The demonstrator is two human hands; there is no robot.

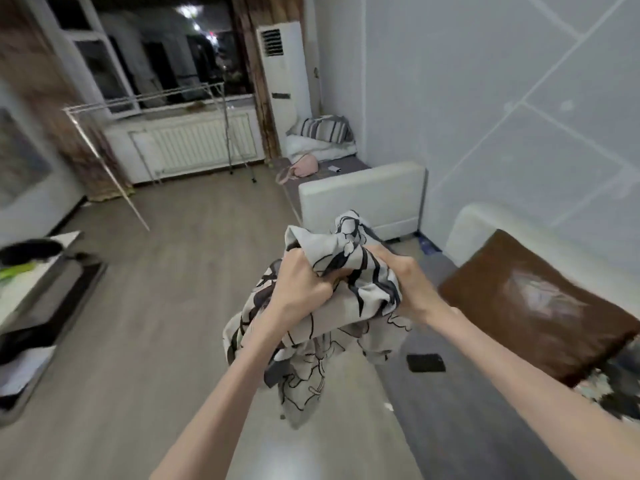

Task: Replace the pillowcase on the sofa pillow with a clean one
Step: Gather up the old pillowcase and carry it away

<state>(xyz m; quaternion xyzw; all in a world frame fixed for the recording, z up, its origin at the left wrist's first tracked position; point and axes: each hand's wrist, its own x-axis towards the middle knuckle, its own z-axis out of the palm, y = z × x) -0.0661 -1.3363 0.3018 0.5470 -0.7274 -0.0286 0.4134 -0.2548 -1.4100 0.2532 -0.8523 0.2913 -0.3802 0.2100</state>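
Note:
A light grey pillowcase with a black and brown flower print point(311, 355) is bunched up in mid-air in front of me, its loose end hanging down. My left hand point(301, 282) grips the bunched cloth from the left. My right hand point(408, 282) grips it from the right, fingers curled into the folds. A brown sofa pillow point(540, 306) lies on the grey sofa seat point(460, 410) to the right, apart from both hands.
A black phone point(426, 362) lies on the seat near the pillow. A white sofa arm point(363, 199) stands ahead. A low TV stand point(31, 306) is at the left, a metal drying rack point(145, 105) by the window. Wooden floor point(166, 306) spreads between them.

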